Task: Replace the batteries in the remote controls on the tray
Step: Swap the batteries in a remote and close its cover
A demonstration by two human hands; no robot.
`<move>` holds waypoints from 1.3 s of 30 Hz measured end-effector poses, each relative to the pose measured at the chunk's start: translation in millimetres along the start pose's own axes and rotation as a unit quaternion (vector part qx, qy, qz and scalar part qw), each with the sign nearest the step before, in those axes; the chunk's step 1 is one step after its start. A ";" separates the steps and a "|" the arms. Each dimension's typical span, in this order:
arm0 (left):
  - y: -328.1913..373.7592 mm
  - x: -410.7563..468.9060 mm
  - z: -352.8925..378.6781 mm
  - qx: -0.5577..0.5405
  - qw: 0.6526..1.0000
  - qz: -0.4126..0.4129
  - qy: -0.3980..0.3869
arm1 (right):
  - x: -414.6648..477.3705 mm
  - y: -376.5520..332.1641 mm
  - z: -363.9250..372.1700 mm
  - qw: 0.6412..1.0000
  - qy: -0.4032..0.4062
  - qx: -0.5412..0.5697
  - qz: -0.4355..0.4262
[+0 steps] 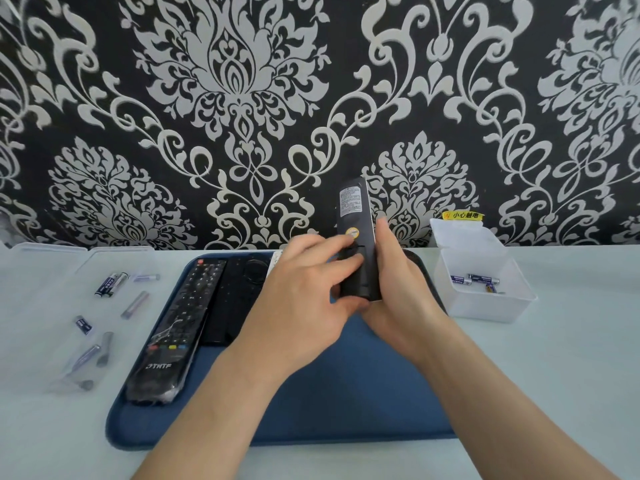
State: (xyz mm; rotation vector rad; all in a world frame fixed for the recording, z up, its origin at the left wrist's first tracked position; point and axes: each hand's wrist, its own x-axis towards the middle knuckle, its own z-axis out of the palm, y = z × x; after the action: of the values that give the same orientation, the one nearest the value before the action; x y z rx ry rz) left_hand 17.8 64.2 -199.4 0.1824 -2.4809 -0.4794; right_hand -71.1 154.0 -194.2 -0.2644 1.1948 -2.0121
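Centrally, above the blue tray [346, 393], a black remote [353, 216] stands upright with its back toward the camera. The right hand [398, 289] wraps its lower right edge. The left hand [301, 289] curls onto the rear, thumb and fingertips pinching at the battery cover [356, 278]. The plastic is probably light, rigid and smooth, so the long edges suit gripping, and the cover latch may snap if forced. Two more remotes [180, 313] lie at the tray's left. Loose batteries [110, 282] lie on the table [554, 375] at left.
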 end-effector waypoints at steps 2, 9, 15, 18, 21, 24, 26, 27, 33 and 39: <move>-0.4 0.3 -0.8 0.003 1.000 -0.006 0.021 | -2.1 1.4 2.0 1.000 -0.012 -0.015 -0.010; -1.4 -0.8 1.0 -0.035 0.996 -0.086 0.020 | -2.3 10.2 3.5 0.997 -0.006 -0.075 -0.031; -15.0 5.4 -18.6 -0.475 0.826 -0.303 -0.042 | -2.4 19.8 9.9 0.911 -0.003 -0.383 -0.153; -7.2 5.5 -14.8 -0.485 0.804 -0.337 -0.066 | -2.6 21.3 8.1 0.802 -0.022 -0.559 -0.208; -7.0 1.9 1.1 -0.414 0.834 -0.349 -0.107 | -4.1 12.2 -3.8 0.723 0.018 -0.666 -0.183; -6.5 -0.3 12.6 -0.350 0.856 -0.356 -0.134 | -4.3 2.0 -12.2 0.676 0.040 -0.719 -0.154; -2.1 -1.8 19.6 -0.339 0.859 -0.354 -0.148 | -2.5 -2.7 -18.7 0.639 0.043 -0.754 -0.145; -0.6 -2.8 23.2 -0.314 0.873 -0.341 -0.153 | -1.2 -4.6 -22.1 0.616 0.042 -0.773 -0.142; 7.2 -4.3 25.6 -0.034 0.951 -0.234 -0.197 | 0.5 -9.0 -31.9 0.536 0.018 -0.835 -0.122; 11.5 -3.9 31.1 -0.036 0.952 -0.224 -0.205 | 6.7 -4.4 -36.8 0.535 0.008 -0.836 -0.119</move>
State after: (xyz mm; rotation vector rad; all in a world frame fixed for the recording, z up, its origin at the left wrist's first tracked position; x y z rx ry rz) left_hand 2.5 85.0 -220.6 0.6895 -2.8194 -0.8697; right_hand -97.2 174.7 -211.8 -1.3186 2.7961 -0.2399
